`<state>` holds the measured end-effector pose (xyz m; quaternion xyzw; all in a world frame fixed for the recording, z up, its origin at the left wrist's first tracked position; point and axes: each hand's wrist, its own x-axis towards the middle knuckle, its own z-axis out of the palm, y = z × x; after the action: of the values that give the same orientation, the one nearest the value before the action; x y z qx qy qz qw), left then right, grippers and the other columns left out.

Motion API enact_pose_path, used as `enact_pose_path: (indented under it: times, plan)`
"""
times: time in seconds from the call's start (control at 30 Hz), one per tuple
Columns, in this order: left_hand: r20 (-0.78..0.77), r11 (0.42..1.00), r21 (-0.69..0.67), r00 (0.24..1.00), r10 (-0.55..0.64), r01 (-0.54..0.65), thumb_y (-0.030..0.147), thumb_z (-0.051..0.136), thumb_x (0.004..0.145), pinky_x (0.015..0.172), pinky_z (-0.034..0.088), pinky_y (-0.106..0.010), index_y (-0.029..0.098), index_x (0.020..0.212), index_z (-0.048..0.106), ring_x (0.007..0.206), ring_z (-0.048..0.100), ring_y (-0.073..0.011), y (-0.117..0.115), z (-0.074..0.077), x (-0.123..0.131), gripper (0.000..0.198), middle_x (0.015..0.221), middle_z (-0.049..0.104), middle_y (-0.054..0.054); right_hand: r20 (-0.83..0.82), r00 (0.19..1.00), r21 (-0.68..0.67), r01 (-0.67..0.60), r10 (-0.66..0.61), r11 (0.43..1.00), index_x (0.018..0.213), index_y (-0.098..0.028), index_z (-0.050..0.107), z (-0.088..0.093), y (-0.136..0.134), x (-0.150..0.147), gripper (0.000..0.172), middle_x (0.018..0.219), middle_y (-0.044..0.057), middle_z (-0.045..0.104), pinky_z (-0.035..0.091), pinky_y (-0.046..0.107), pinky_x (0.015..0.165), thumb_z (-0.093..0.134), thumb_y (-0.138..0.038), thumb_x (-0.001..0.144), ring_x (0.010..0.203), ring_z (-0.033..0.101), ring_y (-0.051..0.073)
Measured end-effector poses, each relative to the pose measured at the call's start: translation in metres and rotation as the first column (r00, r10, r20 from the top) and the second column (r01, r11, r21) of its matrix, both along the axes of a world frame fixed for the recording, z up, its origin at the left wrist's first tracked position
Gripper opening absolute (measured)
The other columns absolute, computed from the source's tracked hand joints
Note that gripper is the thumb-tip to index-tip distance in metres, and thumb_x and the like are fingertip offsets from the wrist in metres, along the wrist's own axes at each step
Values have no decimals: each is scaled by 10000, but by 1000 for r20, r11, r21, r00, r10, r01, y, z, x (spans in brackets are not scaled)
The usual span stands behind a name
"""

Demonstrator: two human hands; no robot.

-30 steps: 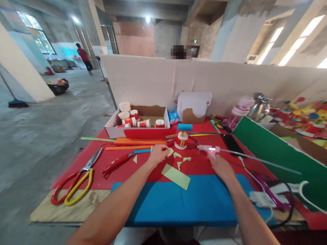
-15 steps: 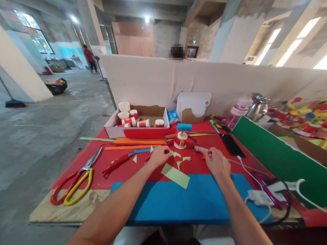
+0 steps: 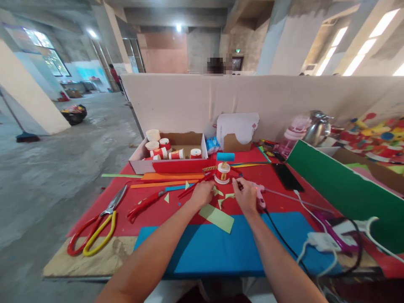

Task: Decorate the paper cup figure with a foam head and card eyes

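Observation:
My left hand (image 3: pixel 203 194) is closed in a pinch beside small curved scraps of pale green paper (image 3: pixel 218 192); whatever sits between its fingertips is too small to make out. Just beyond stands a red-and-white paper cup (image 3: pixel 222 174), upside down, topped with a gold spring and a blue paper roll (image 3: pixel 225 157). To the right of the cup my right hand (image 3: pixel 245 194) hovers with fingers loosely bent and slightly apart, apparently holding nothing. Behind that hand lies a pink glue gun (image 3: pixel 260 195), partly hidden. A pale green paper rectangle (image 3: pixel 217 218) rests between my forearms.
Large scissors (image 3: pixel 107 221) and a red-handled cutter (image 3: pixel 145 206) lie at the left. A white box (image 3: pixel 139 167) of paper cups stands at the back. On the right are a phone (image 3: pixel 287 176), cables, a purple tool (image 3: pixel 336 233) and a green-sided box (image 3: pixel 341 193).
My right hand has let go of the glue gun and moved left, close to the cup. My left hand has shifted slightly right. The view has turned a little.

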<state>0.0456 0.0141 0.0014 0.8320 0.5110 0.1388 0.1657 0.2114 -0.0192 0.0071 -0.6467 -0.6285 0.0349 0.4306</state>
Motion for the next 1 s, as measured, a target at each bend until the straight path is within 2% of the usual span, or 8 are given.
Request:
enact_pose_path:
  times: [0.2,0.37,0.47,0.53,0.63,0.73,0.87,1.0]
  plan:
    - [-17,999,-18,999,28,-29,164,529,780,776,444,-312,169,910,596,917,591,-226,0,1,-1,146,952,644,-92,4,999,-15,-53,53,998,651,-196,539,-2,0,3,337,641,44,620,366,249,581,392,-406,871,601,551,156]
    - [23,1000,2,1000,-8,8,139,516,768,771,442,-278,198,954,608,914,574,-182,0,-2,-2,216,994,590,-63,37,989,-93,-141,145,986,676,-195,554,-4,3,5,269,658,48,636,381,260,581,416,-342,854,609,560,167]
    - [28,1000,3,999,-25,25,119,516,744,779,444,-302,177,884,621,927,564,-205,1,-6,-2,184,977,584,-81,91,955,-164,-266,283,950,794,-183,600,-5,5,12,163,810,67,678,422,287,691,437,-193,801,751,600,190]
    - [51,1000,17,998,-22,21,114,522,732,780,444,-310,168,843,616,927,558,-213,0,-7,-1,156,968,588,-89,110,921,-203,-347,374,915,879,-183,616,-4,5,16,239,933,74,678,423,311,792,447,-102,731,884,598,200]
    - [166,1000,17,986,-22,19,83,508,722,757,442,-281,165,792,593,854,561,-181,-3,-5,0,137,877,611,-61,130,884,-307,-394,448,866,905,-187,625,-5,5,18,302,974,69,663,415,315,823,494,-78,656,938,582,205]
    - [339,1000,0,941,-3,3,66,477,730,705,434,-233,173,776,572,744,557,-134,-8,9,-5,150,784,619,-12,206,867,-380,-356,453,854,866,-180,627,-8,6,17,233,929,66,651,414,299,773,525,-111,668,890,578,203]
    - [418,997,37,907,47,-69,120,487,754,688,420,-212,183,782,578,735,564,-124,-8,34,-40,114,784,633,-1,244,845,-370,-371,475,852,795,-169,613,-13,9,14,134,850,71,649,415,293,755,488,-145,755,820,578,193]
    - [301,967,58,928,218,-247,191,520,745,667,412,-220,188,784,584,712,562,-136,3,49,-109,75,756,638,4,235,862,-344,-359,449,868,755,-171,605,-13,11,12,147,829,78,654,427,292,741,465,-169,796,791,589,194]
